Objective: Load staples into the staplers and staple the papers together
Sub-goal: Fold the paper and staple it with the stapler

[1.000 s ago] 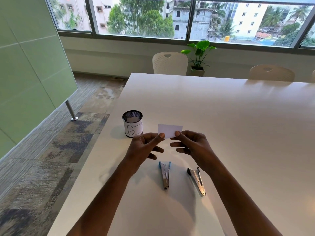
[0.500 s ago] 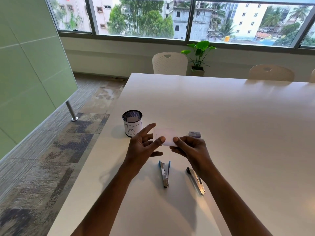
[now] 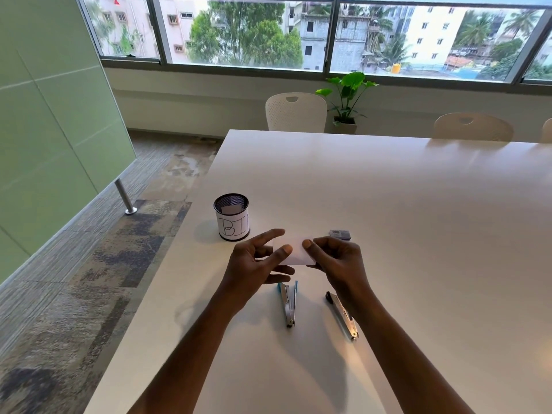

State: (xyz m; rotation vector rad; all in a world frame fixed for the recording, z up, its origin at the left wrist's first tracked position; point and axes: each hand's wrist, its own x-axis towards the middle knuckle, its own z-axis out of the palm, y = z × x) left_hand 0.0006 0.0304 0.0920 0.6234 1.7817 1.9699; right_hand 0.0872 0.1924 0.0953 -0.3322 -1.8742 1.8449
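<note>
Nearest me on the table lie the two staplers, both flat and untouched: the blue stapler just under my left wrist and the black stapler partly beneath my right forearm, a little apart from each other. Just past them I hold the small white paper low over the table. My right hand pinches its right edge between thumb and fingers; my left hand has its thumb on the left edge, with the forefinger stretched out and the others loosely curled. A second ago the paper stood higher and tilted toward me; I have since lowered and flattened it, and that has uncovered the staple box just beyond my right fingertips. I cannot tell whether this is one sheet or several. My guess is the sheets are being squared up, while loading the staplers is still to do, and the staples are now within easy reach. Farther left stands the mesh cup marked BIN, with a scrap of paper inside.
</note>
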